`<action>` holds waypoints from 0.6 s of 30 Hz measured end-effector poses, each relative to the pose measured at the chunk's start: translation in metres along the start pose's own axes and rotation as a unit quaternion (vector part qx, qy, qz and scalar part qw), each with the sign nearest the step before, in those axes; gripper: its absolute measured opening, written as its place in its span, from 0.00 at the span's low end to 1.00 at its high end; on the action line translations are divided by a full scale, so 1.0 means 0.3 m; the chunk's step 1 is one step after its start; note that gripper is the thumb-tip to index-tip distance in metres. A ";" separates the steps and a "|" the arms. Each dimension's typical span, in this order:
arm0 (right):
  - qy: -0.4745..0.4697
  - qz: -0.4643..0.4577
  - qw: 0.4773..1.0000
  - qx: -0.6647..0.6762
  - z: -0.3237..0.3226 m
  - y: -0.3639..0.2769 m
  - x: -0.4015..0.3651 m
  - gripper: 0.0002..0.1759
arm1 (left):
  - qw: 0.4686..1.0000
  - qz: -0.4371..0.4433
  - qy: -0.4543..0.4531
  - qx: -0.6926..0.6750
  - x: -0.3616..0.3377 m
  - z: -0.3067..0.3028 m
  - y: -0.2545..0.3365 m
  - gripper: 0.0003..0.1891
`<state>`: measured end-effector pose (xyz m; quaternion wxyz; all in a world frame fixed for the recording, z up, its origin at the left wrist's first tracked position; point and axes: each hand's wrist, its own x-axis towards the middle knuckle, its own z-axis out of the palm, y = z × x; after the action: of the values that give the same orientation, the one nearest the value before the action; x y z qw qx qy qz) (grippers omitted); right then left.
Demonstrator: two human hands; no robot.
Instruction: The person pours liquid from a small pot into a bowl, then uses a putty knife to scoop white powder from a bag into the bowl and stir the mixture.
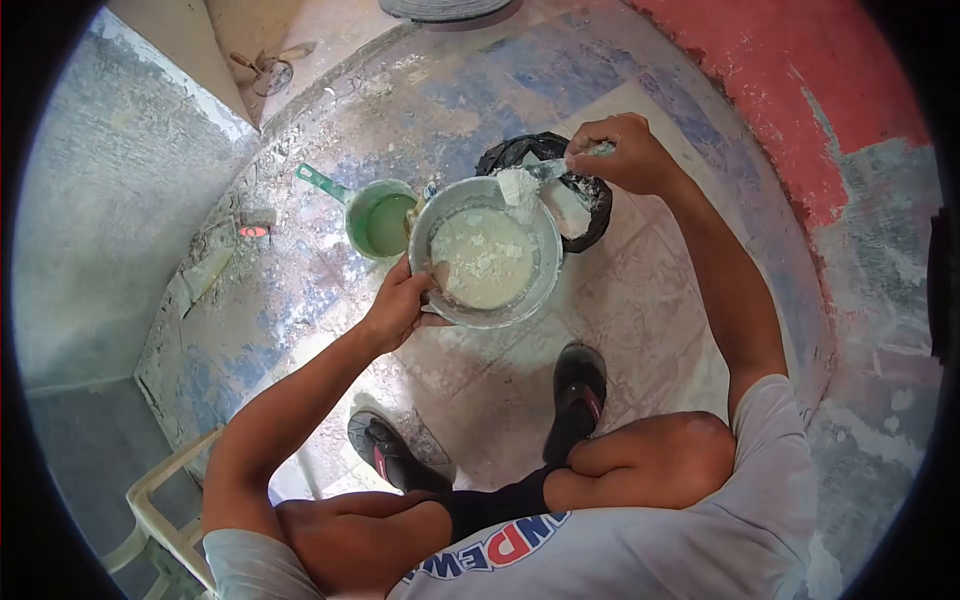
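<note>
A round grey basin [485, 318] holds pale liquid with white powder lumps floating on it. My left hand [398, 305] grips its lower left rim. My right hand [625, 153] is closed around the handle of a putty knife [547, 170], whose blade carries white powder [518, 188] over the basin's upper right rim. Behind and to the right, a black plastic bag [598, 212] lies open with white powder inside. A green dipper [362, 195] with greenish liquid stands just left of the basin.
My feet in dark sandals rest on the dusty tiled floor [480, 380]. A pale plastic chair [160, 510] is at the lower left. Tools [268, 72] lie near the wall corner at the upper left. A grey round object [445, 8] sits at the top edge. Walls curve along both sides.
</note>
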<state>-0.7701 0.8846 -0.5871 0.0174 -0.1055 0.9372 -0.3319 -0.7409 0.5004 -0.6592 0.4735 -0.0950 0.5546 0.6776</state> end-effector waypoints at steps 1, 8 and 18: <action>0.004 -0.026 1.000 -0.004 0.002 -0.005 0.003 0.13 | 1.000 -0.002 0.003 -0.001 -0.004 0.003 0.000 0.28; 0.030 -0.064 0.996 -0.054 0.012 -0.022 0.009 0.12 | 1.000 -0.009 0.003 0.002 -0.001 0.000 -0.004 0.29; 0.013 -0.064 0.996 -0.061 0.031 -0.014 0.016 0.10 | 1.000 -0.006 -0.013 0.000 0.009 -0.006 -0.013 0.30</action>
<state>-0.7732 0.8747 -0.5915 -0.0222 -0.1624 0.9471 -0.2758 -0.7400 0.5001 -0.6641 0.4848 -0.0892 0.5475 0.6762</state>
